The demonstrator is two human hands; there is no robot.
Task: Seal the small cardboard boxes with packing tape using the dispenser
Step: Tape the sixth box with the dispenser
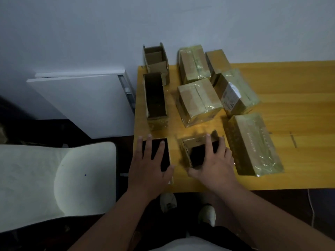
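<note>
Two small open cardboard boxes stand at the front edge of the yellow wooden table (290, 105). My left hand (150, 167) lies across the open top of the left box (167, 158), fingers straight and spread, thumb at its right side. My right hand (213, 163) reaches over the right box (195, 143), fingers stretched to its far flap and thumb at its near edge; this box looks blurred. Two more open boxes (155, 96) (156, 60) stand behind at the table's left edge. No tape dispenser is in view.
Several taped boxes fill the table's middle and right: one large (253, 144) beside my right hand, others (198, 100) (237, 93) (194, 64) behind. A white chair (54, 178) and a white panel (81, 102) stand left of the table.
</note>
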